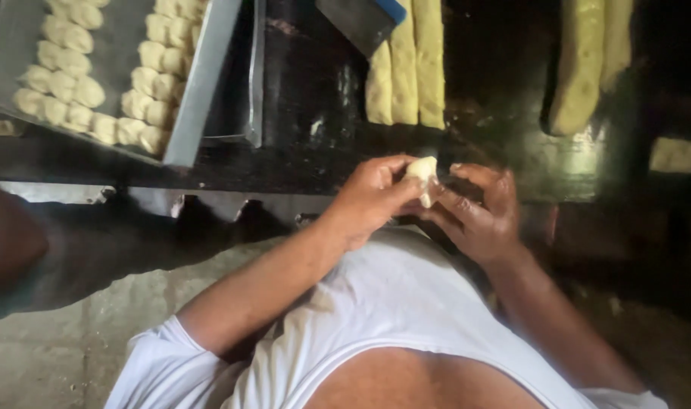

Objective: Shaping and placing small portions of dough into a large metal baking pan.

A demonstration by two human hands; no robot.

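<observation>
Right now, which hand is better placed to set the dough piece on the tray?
Probably the left hand: it pinches the dough piece, and the tray lies on its side, while the right hand is farther.

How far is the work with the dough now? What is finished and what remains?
Done: the metal tray already holds rows of shaped dough pieces. In hand: the left hand and right hand together pinch one small dough piece. Left: long dough logs lie uncut on the dark table, more at right.
</observation>
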